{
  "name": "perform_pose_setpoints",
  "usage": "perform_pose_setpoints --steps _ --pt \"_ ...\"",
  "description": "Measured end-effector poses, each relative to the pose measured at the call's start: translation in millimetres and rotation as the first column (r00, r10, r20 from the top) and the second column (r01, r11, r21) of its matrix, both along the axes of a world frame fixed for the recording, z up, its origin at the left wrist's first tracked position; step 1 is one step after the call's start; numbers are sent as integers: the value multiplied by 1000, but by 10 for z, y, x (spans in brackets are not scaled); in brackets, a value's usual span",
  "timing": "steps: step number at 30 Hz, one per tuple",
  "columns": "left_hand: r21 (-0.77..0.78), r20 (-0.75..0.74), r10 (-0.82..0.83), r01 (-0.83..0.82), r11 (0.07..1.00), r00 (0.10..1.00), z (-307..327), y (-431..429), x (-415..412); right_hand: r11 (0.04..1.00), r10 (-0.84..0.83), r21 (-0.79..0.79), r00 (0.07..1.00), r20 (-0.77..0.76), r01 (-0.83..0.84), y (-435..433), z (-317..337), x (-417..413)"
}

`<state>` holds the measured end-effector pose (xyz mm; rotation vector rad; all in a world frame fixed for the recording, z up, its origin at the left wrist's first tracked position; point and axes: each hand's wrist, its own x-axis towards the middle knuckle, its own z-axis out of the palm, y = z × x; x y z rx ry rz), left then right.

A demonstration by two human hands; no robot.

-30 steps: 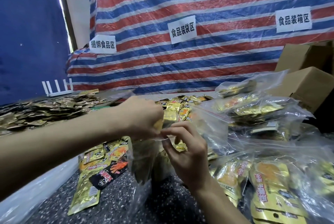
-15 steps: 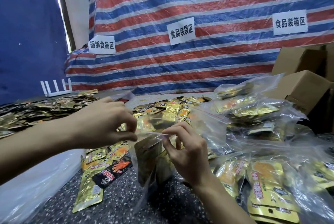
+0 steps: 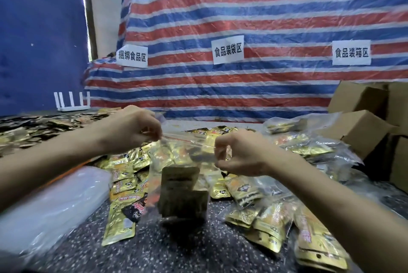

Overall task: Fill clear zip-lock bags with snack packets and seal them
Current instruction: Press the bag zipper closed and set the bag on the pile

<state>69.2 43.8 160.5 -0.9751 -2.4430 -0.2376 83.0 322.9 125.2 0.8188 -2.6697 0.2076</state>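
both hands, left hand (image 3: 134,131) and right hand (image 3: 237,153), pinch the zip-lock bag (image 3: 176,158) top corners; an uneven pull risks gaps in the seal; packets (image 3: 183,193) could spill.

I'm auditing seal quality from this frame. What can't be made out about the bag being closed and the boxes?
Head view only:
clear bag zip line: ends covered by the left hand and right hand, middle blurred, so sealed or not is unclear.
packets inside: overlapping, count unreadable.
cardboard boxes: cut by the right edge, contents hidden.
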Motion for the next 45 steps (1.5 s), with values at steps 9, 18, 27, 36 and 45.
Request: perform_pose_setpoints --steps 9,18,27,36,45 --pt "425 317 -79 -67 903 945 -109 -162 -37 915 239 -359 964 121 -182 128 91 172" --pt "565 539 -144 -230 792 830 -212 -182 -238 859 103 -506 994 22 -77 173 -21 22" --pt "668 621 -244 -339 663 745 -300 -107 -355 769 94 -637 977 191 51 269 -21 -136" --pt "695 548 -230 -284 661 804 -377 -45 -303 863 0 -503 994 106 54 123 -181 -60" --pt "731 417 -238 -167 662 877 -442 29 -146 921 68 -386 996 53 -42 -268 -54 -49"
